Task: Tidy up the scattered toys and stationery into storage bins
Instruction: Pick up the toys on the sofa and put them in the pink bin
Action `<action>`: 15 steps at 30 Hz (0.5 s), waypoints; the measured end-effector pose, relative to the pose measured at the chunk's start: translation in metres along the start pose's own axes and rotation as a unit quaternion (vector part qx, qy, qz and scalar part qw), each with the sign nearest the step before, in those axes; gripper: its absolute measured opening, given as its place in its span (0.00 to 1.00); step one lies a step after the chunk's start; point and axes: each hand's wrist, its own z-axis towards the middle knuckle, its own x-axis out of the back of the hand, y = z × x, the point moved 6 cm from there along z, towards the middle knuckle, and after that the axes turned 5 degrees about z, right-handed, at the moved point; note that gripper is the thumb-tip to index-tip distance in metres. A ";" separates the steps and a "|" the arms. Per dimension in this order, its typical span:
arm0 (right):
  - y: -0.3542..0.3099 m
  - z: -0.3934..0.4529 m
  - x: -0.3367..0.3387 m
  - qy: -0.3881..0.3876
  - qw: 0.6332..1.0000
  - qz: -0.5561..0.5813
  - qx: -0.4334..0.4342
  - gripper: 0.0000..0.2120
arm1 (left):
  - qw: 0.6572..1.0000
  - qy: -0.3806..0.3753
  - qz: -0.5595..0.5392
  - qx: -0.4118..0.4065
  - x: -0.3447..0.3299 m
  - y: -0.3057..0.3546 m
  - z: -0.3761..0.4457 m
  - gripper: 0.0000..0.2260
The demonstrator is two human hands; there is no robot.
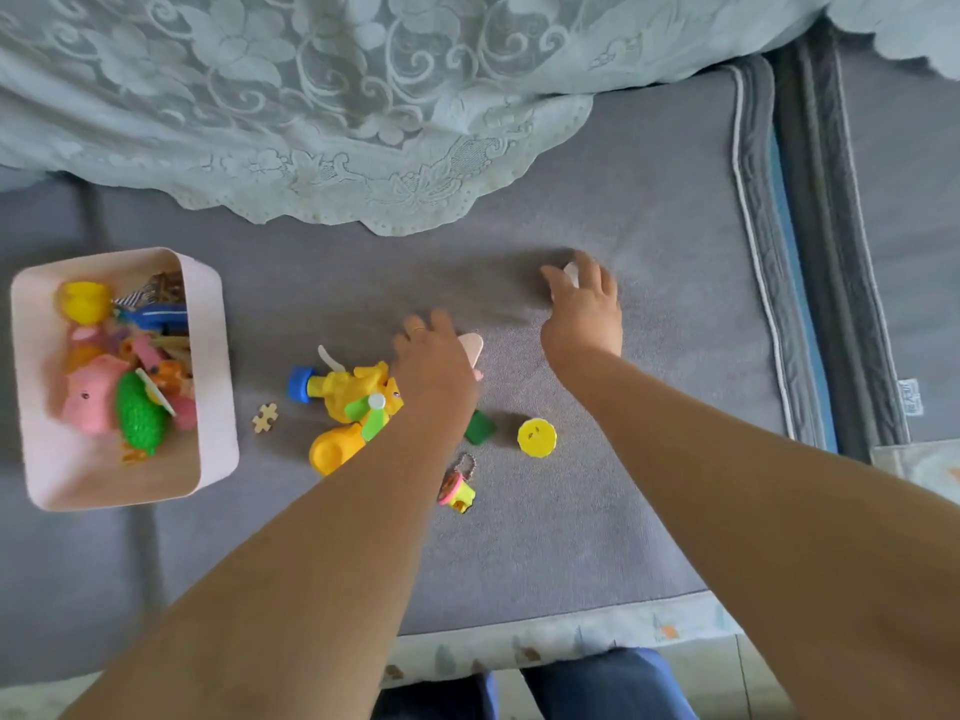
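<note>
**Both hands down among toys on grey mattress, bin at left**

From the head view I log, largest first:

- Grey mattress (623, 200) fills most of the view; a pale lace cover (311, 96) drapes over its far part.
- Pink storage bin (208, 356) sits at the left on the mattress, well apart from both hands. I see in it a pink pig toy (91, 394), a green spiky toy (137, 415), a yellow toy (83, 298) and mixed smaller pieces I cannot identify.
- Left hand (434, 366) lies palm down just beside the yellow toy cluster (353, 392), over a pale pink piece (474, 348) that shows past its knuckles. Fingers (415, 330) slightly curled; I cannot tell whether they hold it.
- Right hand (584, 304) is farther out on the mattress. Its fingers (602, 275) curl round a small whitish object (571, 272), mostly hidden; I cannot name it.
- Yellow scoop-shaped toy (332, 446) near the left forearm, touching the cluster.
- Yellow round smiley piece (537, 437) lies between the two forearms.
- Green block (480, 427), partly under the left wrist.
- Pink-and-yellow keychain (456, 491) nearer to me.
- Wooden jigsaw piece (265, 418) between bin and cluster.
</note>
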 end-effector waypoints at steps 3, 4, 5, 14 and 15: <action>0.003 -0.001 -0.005 0.002 1.000 0.009 -0.010 0.26 | 0.998 -0.024 -0.055 0.008 -0.005 0.000 0.001 0.31; 0.003 -0.002 -0.007 0.006 1.000 0.010 -0.014 0.25 | 0.997 -0.029 -0.071 0.010 -0.006 -0.001 0.001 0.31; 0.002 -0.004 -0.009 0.006 1.000 0.010 -0.020 0.23 | 0.996 -0.026 -0.082 0.014 -0.006 -0.001 0.001 0.30; -0.067 -0.033 -0.035 -0.042 0.974 0.222 -0.028 0.17 | 0.949 0.151 -0.277 -0.011 0.050 -0.032 -0.018 0.29; -0.084 -0.037 -0.037 -0.051 0.964 0.258 -0.024 0.17 | 0.946 0.179 -0.269 -0.001 0.057 -0.049 -0.020 0.27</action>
